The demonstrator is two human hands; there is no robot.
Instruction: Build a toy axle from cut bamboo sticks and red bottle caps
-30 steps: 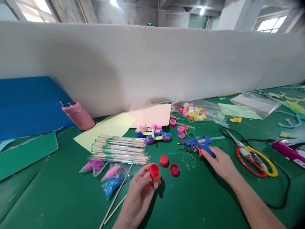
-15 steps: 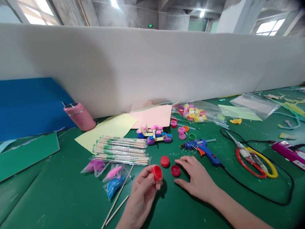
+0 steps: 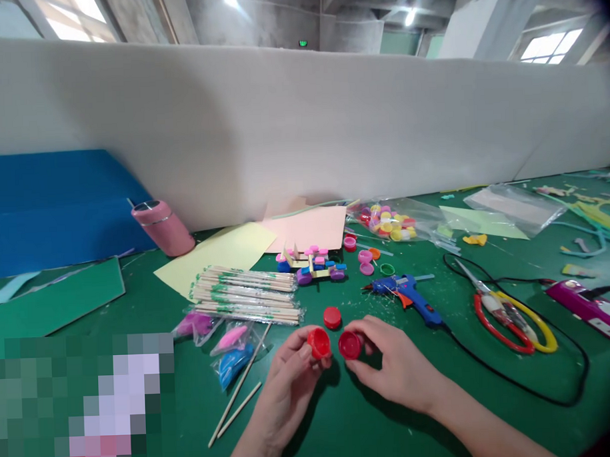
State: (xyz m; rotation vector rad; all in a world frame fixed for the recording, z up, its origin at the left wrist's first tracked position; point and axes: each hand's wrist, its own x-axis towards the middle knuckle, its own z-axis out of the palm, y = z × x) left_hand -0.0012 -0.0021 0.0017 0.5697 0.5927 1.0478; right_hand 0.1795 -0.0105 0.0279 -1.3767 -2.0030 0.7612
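Red caps at a green worktable (image 3: 311, 415); clock positions are read from the midpoint between the two caps in the hands. The left hand (image 3: 293, 379), just beyond eight o'clock, has its thumb and fingers clamped on the first red cap (image 3: 320, 345), its hollow side showing. The right hand (image 3: 397, 365), at four o'clock, pinches the second red cap (image 3: 350, 345) between thumb and fingers, hollow side likewise showing; whether this cap touches the table cannot be told. The two caps are near each other but apart. At twelve o'clock lies the third red cap (image 3: 332, 317), closed face up, with small toy cars (image 3: 319, 271) beyond. A blue glue gun (image 3: 412, 301) rests at two o'clock, scissors (image 3: 513, 324) at three, wrapped sticks (image 3: 247, 297) at ten, and two loose sticks (image 3: 240, 407) toward eight.
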